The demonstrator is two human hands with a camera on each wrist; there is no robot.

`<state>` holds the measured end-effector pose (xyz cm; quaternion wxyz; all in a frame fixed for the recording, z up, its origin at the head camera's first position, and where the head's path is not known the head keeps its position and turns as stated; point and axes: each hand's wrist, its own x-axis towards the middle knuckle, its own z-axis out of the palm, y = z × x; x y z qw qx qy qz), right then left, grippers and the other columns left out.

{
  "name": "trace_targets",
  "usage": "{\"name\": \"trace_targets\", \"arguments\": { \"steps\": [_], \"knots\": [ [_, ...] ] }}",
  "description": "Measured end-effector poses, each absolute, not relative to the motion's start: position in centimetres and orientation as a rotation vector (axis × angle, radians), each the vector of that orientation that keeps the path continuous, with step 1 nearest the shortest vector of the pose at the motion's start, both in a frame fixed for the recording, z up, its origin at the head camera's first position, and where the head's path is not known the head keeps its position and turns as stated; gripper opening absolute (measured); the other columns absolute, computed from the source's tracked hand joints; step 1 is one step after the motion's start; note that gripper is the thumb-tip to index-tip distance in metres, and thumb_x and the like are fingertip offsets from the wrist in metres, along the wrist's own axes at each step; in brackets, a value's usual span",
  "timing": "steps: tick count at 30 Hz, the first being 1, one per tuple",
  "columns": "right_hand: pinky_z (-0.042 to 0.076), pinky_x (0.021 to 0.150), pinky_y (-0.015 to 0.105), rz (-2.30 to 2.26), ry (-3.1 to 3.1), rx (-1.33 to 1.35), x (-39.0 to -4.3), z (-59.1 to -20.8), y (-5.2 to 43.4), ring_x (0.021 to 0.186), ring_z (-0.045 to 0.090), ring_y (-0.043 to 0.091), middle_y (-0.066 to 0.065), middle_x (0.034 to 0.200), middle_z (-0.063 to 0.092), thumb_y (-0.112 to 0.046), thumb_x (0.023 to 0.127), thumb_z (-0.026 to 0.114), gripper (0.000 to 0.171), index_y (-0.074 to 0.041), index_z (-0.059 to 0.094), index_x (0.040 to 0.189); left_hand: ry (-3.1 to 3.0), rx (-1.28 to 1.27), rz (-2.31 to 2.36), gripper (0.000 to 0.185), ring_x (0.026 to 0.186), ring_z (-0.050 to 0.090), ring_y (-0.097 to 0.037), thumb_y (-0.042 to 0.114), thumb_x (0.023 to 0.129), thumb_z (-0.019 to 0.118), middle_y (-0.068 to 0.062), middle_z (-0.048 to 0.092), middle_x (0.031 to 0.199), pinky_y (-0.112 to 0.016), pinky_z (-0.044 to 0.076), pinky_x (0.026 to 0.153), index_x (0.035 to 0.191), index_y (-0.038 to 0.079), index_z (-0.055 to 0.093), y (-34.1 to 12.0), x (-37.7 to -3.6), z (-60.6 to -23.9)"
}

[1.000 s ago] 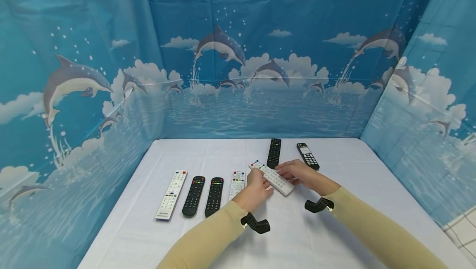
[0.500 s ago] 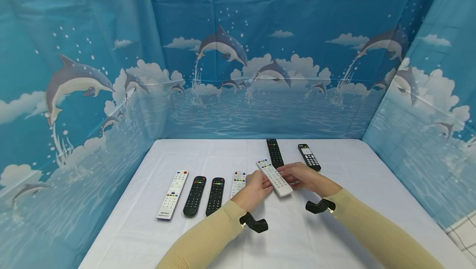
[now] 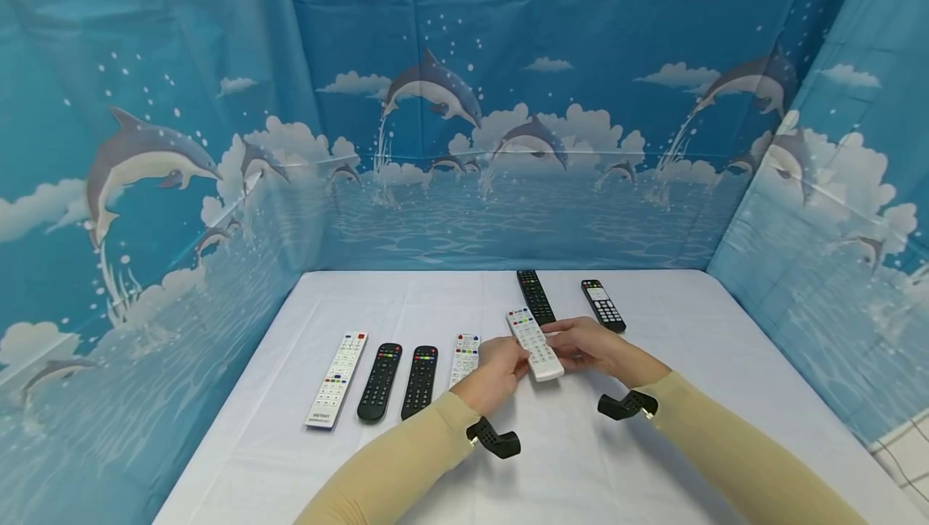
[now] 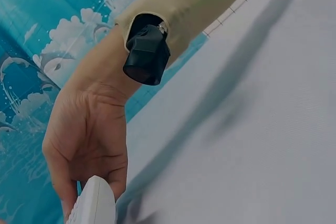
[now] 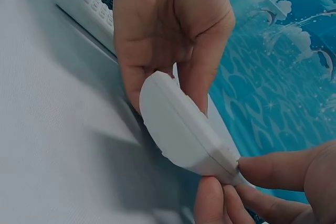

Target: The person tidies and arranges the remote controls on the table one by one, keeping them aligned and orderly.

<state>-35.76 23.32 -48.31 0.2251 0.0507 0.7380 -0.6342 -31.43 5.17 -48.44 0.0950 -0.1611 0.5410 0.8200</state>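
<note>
Both hands, left hand [image 3: 499,369] & right hand [image 3: 591,345], pinch the white remote [image 3: 535,344] mid-counter [image 3: 653,460], now swung from diagonal to nearly parallel w/ the row of remotes [image 3: 399,376] toward the left edge.

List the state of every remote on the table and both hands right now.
white remote: lifted off the table, gripped at its sides by both hands
left hand: pinching the remote's left edge
right hand: gripping its right edge
row of four remotes: flat, buttons up, side by side
long black remote: flat, untouched
short black remote: flat, untouched
</note>
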Motion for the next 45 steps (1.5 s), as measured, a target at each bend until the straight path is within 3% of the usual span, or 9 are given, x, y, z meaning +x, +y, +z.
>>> {"name": "trace_targets", "arguments": {
  "steps": [3, 9, 19, 31, 38, 45],
  "knots": [
    [0.054, 0.064, 0.03, -1.779, 2.008, 0.129, -35.4, -48.0, 23.4, 0.083, 0.067, 0.02, 0.016, 0.118, 0.067, -0.003, 0.092, 0.065, 0.056, -0.001, 0.049, 0.146, 1.601, -0.437, 2.428, 0.051, 0.105, 0.065, -0.028, -0.021, 0.08, 0.055, -0.024, 0.065, 0.121, -0.035, 0.057, 0.088, 0.131, -0.014, 0.056, 5.0, -31.3, -48.4],
    [0.06, 0.075, 0.036, -1.81, 1.998, 0.124, -34.4, -47.4, 23.1, 0.093, 0.069, 0.024, 0.018, 0.125, 0.064, -0.006, 0.094, 0.067, 0.059, -0.004, 0.045, 0.149, 1.609, -0.375, 2.424, 0.056, 0.102, 0.065, -0.027, -0.022, 0.077, 0.056, -0.024, 0.065, 0.119, -0.036, 0.056, 0.089, 0.133, -0.014, 0.054, 4.3, -31.1, -48.1],
    [0.06, 0.081, 0.042, -1.812, 2.049, 0.146, -32.6, -46.9, 21.5, 0.096, 0.069, 0.027, 0.019, 0.118, 0.065, -0.008, 0.092, 0.069, 0.064, -0.011, 0.043, 0.151, 1.781, -0.275, 2.311, 0.05, 0.09, 0.069, -0.021, -0.019, 0.077, 0.061, -0.018, 0.071, 0.106, -0.035, 0.059, 0.082, 0.126, -0.01, 0.063, 2.3, -30.3, -47.7],
    [0.06, 0.081, 0.042, -1.817, 2.021, 0.105, -30.2, -47.9, 19.3, 0.093, 0.067, 0.027, 0.022, 0.117, 0.062, 0.0, 0.089, 0.067, 0.072, -0.011, 0.037, 0.154, 1.853, -0.248, 2.113, 0.051, 0.095, 0.069, -0.026, -0.02, 0.075, 0.056, -0.021, 0.065, 0.122, -0.035, 0.06, 0.081, 0.125, -0.011, 0.062, -1.0, -28.8, -46.9],
    [0.061, 0.078, 0.04, -1.793, 2.018, 0.103, -29.6, -48.4, 18.6, 0.09, 0.069, 0.026, 0.021, 0.111, 0.065, 0.002, 0.088, 0.067, 0.072, -0.009, 0.037, 0.153, 1.857, -0.254, 2.013, 0.043, 0.099, 0.067, -0.03, -0.011, 0.083, 0.056, -0.022, 0.062, 0.115, -0.037, 0.059, 0.085, 0.126, -0.013, 0.059, -2.0, -28.3, -46.2],
    [0.061, 0.077, 0.04, -1.799, 2.019, 0.129, -29.3, -49.1, 18.1, 0.085, 0.069, 0.025, 0.022, 0.109, 0.063, 0.006, 0.086, 0.065, 0.071, -0.005, 0.038, 0.151, 1.803, -0.281, 1.982, 0.034, 0.098, 0.063, -0.033, -0.009, 0.079, 0.056, -0.026, 0.056, 0.109, -0.04, 0.057, 0.089, 0.113, -0.011, 0.055, -2.2, -27.9, -45.4]
  ]
}}
